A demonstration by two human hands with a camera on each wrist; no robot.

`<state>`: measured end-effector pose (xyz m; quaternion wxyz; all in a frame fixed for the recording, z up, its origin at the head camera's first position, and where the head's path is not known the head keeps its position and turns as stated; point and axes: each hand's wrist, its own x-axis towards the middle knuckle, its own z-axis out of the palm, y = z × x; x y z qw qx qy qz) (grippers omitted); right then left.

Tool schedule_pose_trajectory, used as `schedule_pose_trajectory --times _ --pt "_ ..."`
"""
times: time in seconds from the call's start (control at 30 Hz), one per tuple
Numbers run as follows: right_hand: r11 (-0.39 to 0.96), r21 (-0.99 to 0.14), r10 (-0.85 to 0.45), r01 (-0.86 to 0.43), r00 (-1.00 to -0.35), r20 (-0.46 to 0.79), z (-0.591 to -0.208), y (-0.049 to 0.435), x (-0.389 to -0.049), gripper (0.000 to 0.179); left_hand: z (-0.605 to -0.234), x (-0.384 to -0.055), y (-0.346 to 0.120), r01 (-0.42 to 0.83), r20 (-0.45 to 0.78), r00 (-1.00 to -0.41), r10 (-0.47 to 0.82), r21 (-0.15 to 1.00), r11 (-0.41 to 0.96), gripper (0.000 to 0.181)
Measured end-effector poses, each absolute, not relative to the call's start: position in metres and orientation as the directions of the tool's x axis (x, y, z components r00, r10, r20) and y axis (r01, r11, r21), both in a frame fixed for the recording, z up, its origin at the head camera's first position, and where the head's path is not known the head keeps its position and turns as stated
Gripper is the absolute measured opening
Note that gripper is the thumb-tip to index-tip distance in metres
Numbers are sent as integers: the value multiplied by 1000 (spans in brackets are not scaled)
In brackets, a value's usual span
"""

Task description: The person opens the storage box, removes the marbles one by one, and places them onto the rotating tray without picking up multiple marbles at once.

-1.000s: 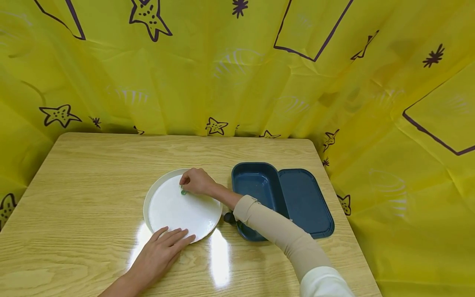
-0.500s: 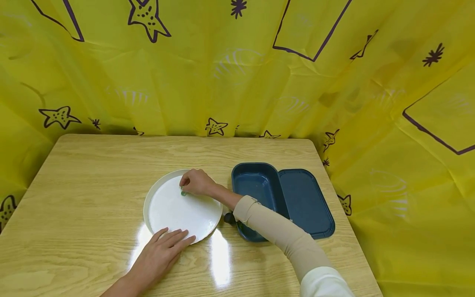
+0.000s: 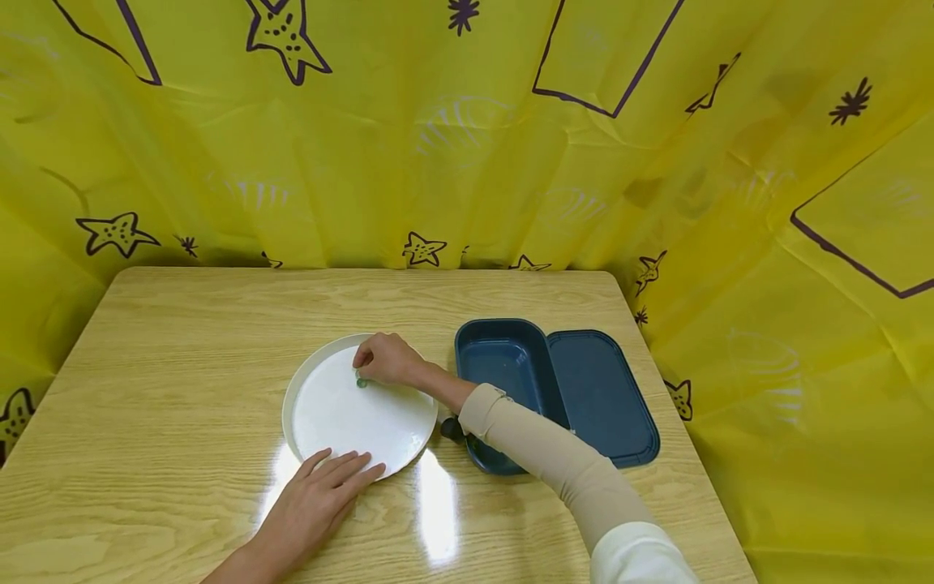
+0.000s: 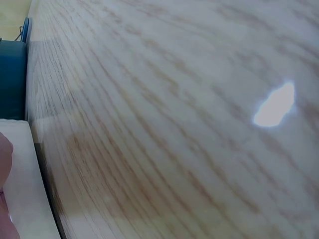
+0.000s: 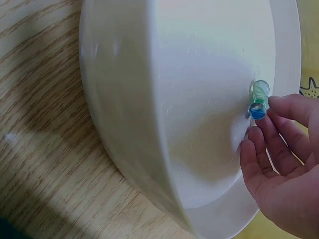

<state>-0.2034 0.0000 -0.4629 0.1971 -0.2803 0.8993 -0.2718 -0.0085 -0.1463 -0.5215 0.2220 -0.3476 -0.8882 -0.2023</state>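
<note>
Glass marbles (image 5: 259, 101) lay at 12 o'clock on white tray (image 3: 361, 426); judged light, hard, slippery, best taken across opposite sides. Right hand (image 3: 390, 359) pinched marbles with thumb and forefinger; left hand (image 3: 314, 495), fingers extended, rested on 6-to-7 o'clock rim. Desk (image 3: 182, 389) was glossy woodgrain. Yellow curtain (image 3: 365, 162) hung beyond 12 o'clock edge.

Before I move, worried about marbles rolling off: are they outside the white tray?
No, the right wrist view shows the glass marbles by the right hand inside the white tray.
</note>
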Motion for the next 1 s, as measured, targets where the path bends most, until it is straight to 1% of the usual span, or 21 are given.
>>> schedule_pose_trajectory --times 0.27,0.53,0.77,0.87,1.0 --pt "673 -616 -627 -409 -757 -183 -454 2 -206 11 -522 -8 -146 708 540 -658 526 205 676 53" --pt "603 -695 -658 -392 -737 -155 -430 11 -208 17 -522 -9 -146 708 546 -653 525 193 679 54" --pt "545 -742 -685 -390 -718 -126 -410 31 -209 24 -522 -9 -146 707 539 -657 527 197 679 55" --pt "541 -742 -683 -396 -722 -111 -401 45 -209 26 -522 -9 -146 703 537 -661 525 199 682 55" --pt "561 -723 -658 -404 -748 -93 -390 66 -205 28 -522 -8 -146 700 537 -664 520 202 685 54"
